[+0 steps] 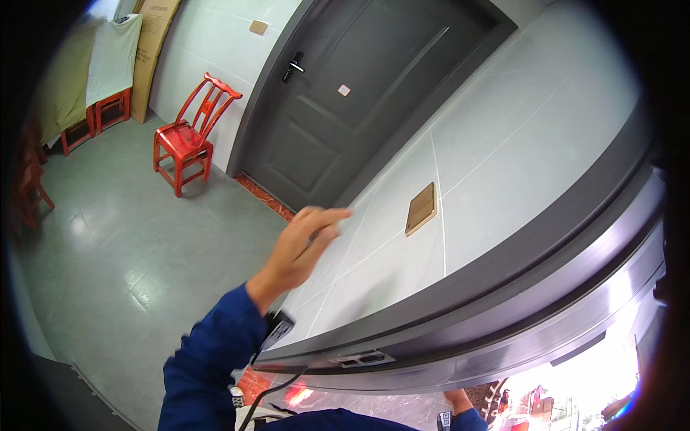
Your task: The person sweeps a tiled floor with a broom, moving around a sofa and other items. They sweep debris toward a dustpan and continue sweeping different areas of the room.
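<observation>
My left hand [297, 252] reaches out from a dark blue sleeve and holds nothing. Its index finger points toward a gold wall switch plate [421, 209] on the pale tiled wall, with a gap between the fingertip and the plate. Near the bottom edge, part of my right hand [458, 400] shows beyond a dark metal door frame [453, 318]. The frame hides its fingers, so I cannot see what they touch. A strike plate [362, 359] is set into the frame between the two hands.
A grey door [345, 118] with a black lever handle [294, 67] stands shut ahead. Left of it is a red wooden chair [183, 139] on the grey tiled floor [124, 237]. Cloth-covered furniture [110, 62] and a cardboard sheet [148, 59] stand at far left. Bright daylight enters lower right.
</observation>
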Demonstrator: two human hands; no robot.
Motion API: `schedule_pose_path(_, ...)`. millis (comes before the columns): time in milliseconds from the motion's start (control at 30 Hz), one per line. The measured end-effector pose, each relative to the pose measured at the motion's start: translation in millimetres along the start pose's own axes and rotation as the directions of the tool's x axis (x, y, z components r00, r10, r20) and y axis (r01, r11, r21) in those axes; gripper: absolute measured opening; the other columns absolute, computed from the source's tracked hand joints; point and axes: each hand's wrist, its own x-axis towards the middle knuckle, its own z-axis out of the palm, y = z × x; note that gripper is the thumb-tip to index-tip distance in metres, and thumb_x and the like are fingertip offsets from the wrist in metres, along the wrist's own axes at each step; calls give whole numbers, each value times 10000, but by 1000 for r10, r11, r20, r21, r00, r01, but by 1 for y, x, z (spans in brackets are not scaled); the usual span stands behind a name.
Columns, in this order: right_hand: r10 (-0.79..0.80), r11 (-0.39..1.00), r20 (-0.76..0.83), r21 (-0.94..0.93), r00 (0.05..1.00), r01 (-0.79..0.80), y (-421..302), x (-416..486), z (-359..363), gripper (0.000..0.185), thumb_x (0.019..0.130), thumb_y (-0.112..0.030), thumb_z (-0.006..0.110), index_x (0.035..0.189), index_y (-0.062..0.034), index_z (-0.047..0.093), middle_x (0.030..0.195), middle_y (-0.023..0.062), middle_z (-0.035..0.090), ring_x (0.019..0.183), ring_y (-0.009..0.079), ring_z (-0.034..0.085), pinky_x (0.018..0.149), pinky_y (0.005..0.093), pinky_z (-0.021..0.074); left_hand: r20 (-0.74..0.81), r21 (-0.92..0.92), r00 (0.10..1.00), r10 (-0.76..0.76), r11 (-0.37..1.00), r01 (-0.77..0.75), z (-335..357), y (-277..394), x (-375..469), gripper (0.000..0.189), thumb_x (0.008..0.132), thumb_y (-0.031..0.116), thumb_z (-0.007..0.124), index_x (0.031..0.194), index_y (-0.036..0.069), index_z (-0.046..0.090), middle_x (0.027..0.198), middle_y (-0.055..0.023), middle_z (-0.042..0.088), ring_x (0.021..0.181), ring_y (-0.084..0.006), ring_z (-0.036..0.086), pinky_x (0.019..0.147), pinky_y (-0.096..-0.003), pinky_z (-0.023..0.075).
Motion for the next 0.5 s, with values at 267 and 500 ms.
schedule_pose_path(267,182,923,12,342,983,-175,-17,-48,-13,104,839,-91,556,809,8,544,810,100,609,785,185,568,726,284,446,276,-227,960,-34,969,100,91,-51,92,340,940,228,386,1200,39,497,938,-91,497,950,-198,438,854,-317,351)
schedule_pose_path(500,260,879,-104,436,960,-191,-42,-88,-19,186,860,-89,521,689,-20,497,734,126,600,754,209,579,788,316,444,393,-247,912,-116,942,226,127,-56,106,366,941,321,389,1169,65,518,1016,-111,479,999,-230,425,885,-330,335)
